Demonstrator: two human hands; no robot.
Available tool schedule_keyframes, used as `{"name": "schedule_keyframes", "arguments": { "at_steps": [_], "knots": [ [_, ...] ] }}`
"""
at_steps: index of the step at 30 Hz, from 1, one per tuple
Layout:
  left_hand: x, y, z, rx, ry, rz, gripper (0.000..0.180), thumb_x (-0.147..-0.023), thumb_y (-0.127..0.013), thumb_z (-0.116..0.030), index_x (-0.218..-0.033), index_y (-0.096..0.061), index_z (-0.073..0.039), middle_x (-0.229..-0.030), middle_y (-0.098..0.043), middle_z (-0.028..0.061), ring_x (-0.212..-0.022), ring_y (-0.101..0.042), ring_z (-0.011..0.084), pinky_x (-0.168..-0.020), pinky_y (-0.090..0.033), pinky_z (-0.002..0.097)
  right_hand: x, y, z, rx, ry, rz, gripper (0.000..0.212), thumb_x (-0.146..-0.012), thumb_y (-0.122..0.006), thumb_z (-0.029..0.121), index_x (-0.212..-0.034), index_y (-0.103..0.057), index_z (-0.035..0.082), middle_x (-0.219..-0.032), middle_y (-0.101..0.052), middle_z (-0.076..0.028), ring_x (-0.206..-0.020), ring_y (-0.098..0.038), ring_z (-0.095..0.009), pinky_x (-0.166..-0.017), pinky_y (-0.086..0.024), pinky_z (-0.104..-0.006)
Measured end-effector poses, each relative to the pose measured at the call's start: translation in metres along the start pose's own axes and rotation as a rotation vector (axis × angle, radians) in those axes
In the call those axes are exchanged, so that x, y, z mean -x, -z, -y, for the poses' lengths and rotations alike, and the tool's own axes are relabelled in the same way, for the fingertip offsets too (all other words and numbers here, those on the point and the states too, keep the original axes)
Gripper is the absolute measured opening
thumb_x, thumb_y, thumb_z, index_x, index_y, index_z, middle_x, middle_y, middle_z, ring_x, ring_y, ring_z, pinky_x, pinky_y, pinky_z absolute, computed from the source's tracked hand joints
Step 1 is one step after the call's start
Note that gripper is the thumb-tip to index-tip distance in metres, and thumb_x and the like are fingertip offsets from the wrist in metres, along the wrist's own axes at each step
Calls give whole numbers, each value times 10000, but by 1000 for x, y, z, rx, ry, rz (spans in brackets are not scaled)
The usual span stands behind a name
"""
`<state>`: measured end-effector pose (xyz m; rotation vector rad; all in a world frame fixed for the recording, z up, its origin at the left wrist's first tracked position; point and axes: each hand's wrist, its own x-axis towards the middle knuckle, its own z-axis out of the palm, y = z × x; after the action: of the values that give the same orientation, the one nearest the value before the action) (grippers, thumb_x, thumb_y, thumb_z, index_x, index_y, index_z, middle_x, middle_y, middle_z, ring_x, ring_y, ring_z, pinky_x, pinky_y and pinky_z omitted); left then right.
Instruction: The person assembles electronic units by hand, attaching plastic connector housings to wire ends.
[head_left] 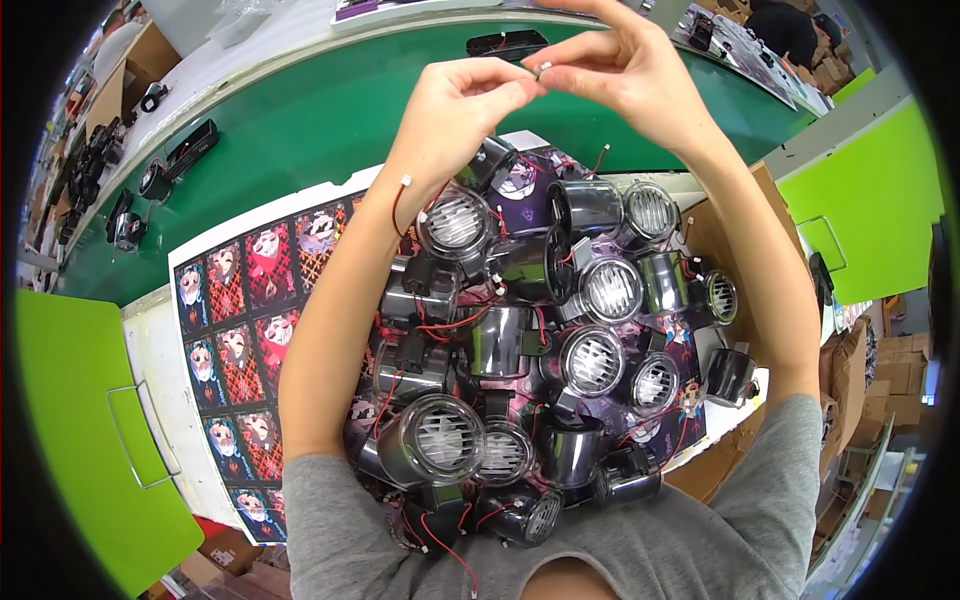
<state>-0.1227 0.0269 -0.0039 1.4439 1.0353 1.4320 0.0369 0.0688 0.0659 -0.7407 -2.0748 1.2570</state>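
My left hand (pixel 462 108) and my right hand (pixel 625 80) meet fingertip to fingertip over the green mat at the far side. Between the pinched fingers of my right hand shows a small white plug (pixel 544 67). The left thumb and forefinger are closed against it; what they grip is mostly covered. Just beyond lies a black casing (pixel 505 44). Below my hands, between my forearms, several black cylindrical units (pixel 498 340) with slatted round grilles (pixel 592 361) are heaped. Thin red and black wires with white plugs trail from them.
Printed card sheets (pixel 235 350) lie under the heap and to the left. On the green mat (pixel 310 125) at left rest a black casing (pixel 192 147) and loose units (pixel 126 222). Lime-green cabinet doors (pixel 865 200) flank me. A cardboard box (pixel 745 225) stands beside my right arm.
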Motion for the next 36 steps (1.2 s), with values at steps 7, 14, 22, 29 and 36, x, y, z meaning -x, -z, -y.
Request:
{"name": "schedule_keyframes", "arguments": {
  "at_steps": [7, 14, 22, 29, 36],
  "knots": [
    [-1, 0, 0, 23, 12, 11, 171, -772, -616, -166, -836, -651, -11, -697, -597, 14, -610, -490, 60, -536, -385, 200, -3, 7, -20, 228, 172, 26, 244, -778, -609, 100, -1004, -577, 13, -1071, -564, -85, -972, -540, -155, -869, -422, -288],
    [-2, -5, -5, 211, 65, -126, 229, -778, -629, -236, -854, -647, -21, -706, -597, 33, -640, -526, 76, -588, -399, 193, -8, 5, -24, 802, 651, -151, 169, -832, -543, 139, -900, -564, -15, -902, -593, -68, -766, -557, -126, -696, -442, -248],
    [-2, 16, 4, -391, -33, -32, 176, -711, -630, -167, -826, -656, -36, -721, -638, 99, -664, -610, 160, -638, -471, 276, -12, -11, -24, 435, 148, -210, 163, -859, -498, 151, -877, -539, -5, -762, -567, -40, -647, -528, -101, -571, -413, -228],
    [18, -6, -20, -1263, 5, 18, 230, -751, -579, -225, -898, -639, -58, -716, -601, 195, -695, -590, 332, -666, -475, 390, -6, -11, -29, 141, -67, -300, 194, -861, -438, 162, -916, -496, -15, -759, -597, -88, -600, -557, -135, -523, -463, -259],
    [10, 0, 2, -919, -73, 77, 272, -711, -621, -174, -956, -622, -54, -660, -588, 171, -610, -589, 264, -594, -456, 339, 4, -9, -36, -181, -147, -260, 317, -778, -583, 205, -979, -469, -13, -806, -590, -122, -630, -561, -151, -517, -482, -267]
  ]
}}
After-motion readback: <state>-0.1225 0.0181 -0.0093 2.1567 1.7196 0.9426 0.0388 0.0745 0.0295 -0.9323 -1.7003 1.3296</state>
